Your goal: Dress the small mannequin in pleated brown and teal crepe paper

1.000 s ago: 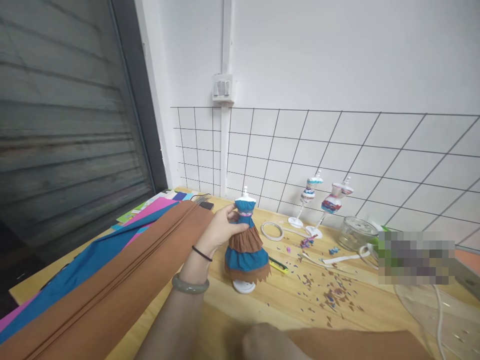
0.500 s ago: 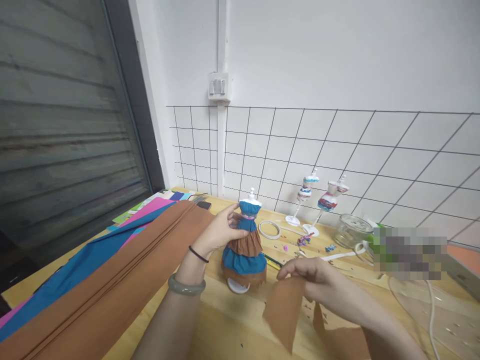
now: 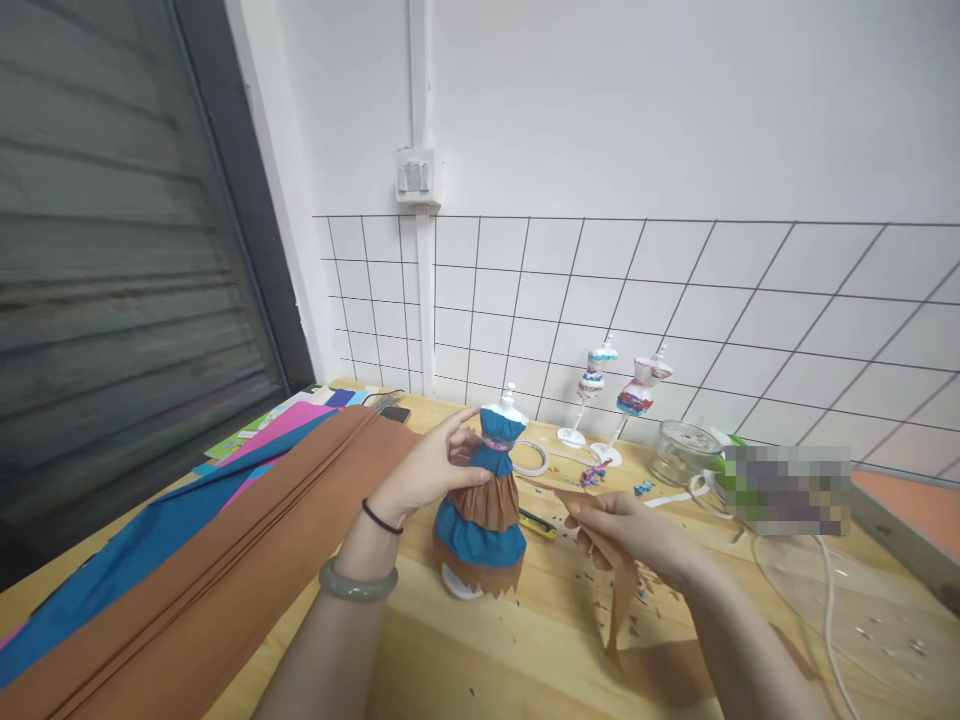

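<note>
A small white dress form [image 3: 509, 402] wears a tiered paper dress [image 3: 487, 500] in blue and brown. My left hand [image 3: 439, 465] is wrapped round its waist from the left, thumb across the front. The form leans slightly, its round white base [image 3: 460, 584] showing under the jagged brown hem. To the right, my right hand [image 3: 619, 530] pinches a piece of brown crepe paper [image 3: 622, 600], which hangs below the fingers, with one thin end pointing toward the dress. A yellow and black utility knife [image 3: 538, 524] lies on the table between dress and right hand.
Long sheets of brown, blue and pink paper [image 3: 247, 540] cover the table's left. Behind stand two smaller dress forms [image 3: 592, 380], a tape roll [image 3: 531, 458] and a glass jar [image 3: 684, 452]. Paper scraps lie scattered; a white cable [image 3: 829, 620] runs at right.
My right hand has turned the brown paper, so it now hangs narrow and folded instead of flat. The dress form tilts a little more. The camera view has shifted slightly right.
</note>
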### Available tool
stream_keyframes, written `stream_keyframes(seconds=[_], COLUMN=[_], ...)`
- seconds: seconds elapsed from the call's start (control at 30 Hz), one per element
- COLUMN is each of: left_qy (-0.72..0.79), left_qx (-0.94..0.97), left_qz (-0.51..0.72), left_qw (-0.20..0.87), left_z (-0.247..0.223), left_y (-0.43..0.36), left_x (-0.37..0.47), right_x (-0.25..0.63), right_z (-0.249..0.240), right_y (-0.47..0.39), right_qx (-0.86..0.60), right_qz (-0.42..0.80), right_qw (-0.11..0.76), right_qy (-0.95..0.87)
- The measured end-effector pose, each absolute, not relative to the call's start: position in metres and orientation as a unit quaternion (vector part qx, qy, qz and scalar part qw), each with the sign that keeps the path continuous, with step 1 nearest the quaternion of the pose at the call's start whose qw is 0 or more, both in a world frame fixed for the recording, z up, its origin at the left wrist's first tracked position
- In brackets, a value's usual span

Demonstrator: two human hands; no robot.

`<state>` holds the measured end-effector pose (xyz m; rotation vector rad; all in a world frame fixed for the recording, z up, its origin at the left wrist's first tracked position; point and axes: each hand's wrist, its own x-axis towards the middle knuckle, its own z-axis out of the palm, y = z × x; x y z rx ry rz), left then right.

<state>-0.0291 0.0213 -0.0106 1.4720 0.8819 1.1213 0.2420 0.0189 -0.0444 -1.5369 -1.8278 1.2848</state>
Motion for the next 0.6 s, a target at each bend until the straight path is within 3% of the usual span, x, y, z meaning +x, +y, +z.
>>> stream_keyframes(seconds=[0.13, 0.23, 0.37, 0.6], left_qy=[0.322, 0.272, 0.222, 0.184], left_qx=[0.617, 0.628, 0.644, 0.658], left_qz=[0.439, 0.401, 0.330, 0.232], left_qw=[0.567, 0.609, 0.654, 0.693], left_z=[-0.006, -0.007, -0.012, -0.022], left_y=[0.015, 0.012, 0.009, 0.008], left_x=[-0.030, -0.027, -0.018, 0.002], right_x=[0.242, 0.235, 0.223, 0.222], right_z=[-0.048, -0.025, 0.008, 0.007], right_y=[0.028, 0.012, -0.020, -0.030], right_qx=[-0.614, -0.575, -0.474, -0.373], right_qz=[0.385, 0.365, 0.391, 0.459], right_qw=[0.248, 0.306, 0.426, 0.491], right_qy=[-0.643, -0.665, -0.664, -0.640])
